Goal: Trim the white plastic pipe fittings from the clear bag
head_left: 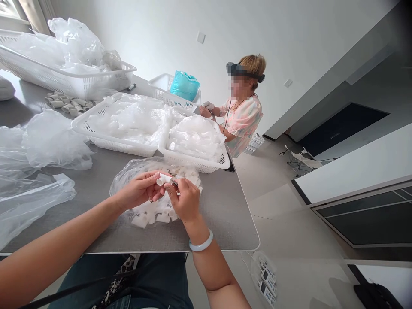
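A white plastic pipe fitting [163, 179] with a round open end is pinched between the thumb and fingers of my left hand [140, 191]. My right hand [187, 197] is closed at the fitting's other end, its thumb near the fitting. A small greyish thing shows between its fingers, too small and covered to name. Both hands are above a clear plastic bag [124, 174] and a heap of similar white fittings [161, 214] on the grey table [222, 214].
White baskets [116, 146] of plastic bags stand beyond the heap. Grey-white fittings [69, 104] lie to the left, near loose clear bags [48, 141]. A person [241, 111] works at the table's far side, by a basket with a blue bag [185, 86].
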Demonstrator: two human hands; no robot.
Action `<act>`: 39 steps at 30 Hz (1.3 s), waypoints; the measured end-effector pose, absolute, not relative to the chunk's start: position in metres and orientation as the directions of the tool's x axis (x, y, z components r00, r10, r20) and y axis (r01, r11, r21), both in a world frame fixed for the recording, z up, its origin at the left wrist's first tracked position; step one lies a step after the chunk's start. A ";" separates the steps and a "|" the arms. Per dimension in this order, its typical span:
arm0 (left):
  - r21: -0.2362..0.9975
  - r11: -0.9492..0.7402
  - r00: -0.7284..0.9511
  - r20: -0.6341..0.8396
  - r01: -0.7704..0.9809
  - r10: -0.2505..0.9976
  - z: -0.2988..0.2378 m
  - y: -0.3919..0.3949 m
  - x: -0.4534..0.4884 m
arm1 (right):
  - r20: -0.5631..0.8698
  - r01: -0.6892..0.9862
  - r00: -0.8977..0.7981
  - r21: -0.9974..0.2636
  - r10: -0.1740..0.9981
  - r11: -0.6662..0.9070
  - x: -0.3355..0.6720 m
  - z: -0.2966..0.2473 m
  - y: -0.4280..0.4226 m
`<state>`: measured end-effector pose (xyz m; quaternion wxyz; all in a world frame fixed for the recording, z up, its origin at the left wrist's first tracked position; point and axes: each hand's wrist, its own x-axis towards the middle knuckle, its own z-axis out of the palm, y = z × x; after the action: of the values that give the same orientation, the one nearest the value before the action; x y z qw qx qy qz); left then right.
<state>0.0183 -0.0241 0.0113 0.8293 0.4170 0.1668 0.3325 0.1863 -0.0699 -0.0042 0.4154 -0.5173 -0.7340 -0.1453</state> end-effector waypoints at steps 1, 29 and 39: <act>0.786 0.449 0.722 -0.004 -0.425 0.691 0.010 -0.024 0.019 | 0.765 0.876 -0.116 -0.221 0.633 0.428 0.186 -0.003 -0.070; 0.602 0.649 0.767 -0.090 -0.466 0.635 0.006 -0.024 0.022 | 0.796 0.892 -0.112 -0.184 0.595 0.413 0.188 -0.005 -0.068; 0.764 0.421 0.713 0.073 -0.489 0.697 0.007 -0.025 0.021 | 0.758 0.905 -0.092 -0.206 0.646 0.372 0.189 -0.004 -0.069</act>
<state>0.0215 -0.0249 0.0073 0.8329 0.4036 0.1290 0.3560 0.1894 -0.0685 -0.0036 0.4064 -0.5372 -0.7217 -0.1595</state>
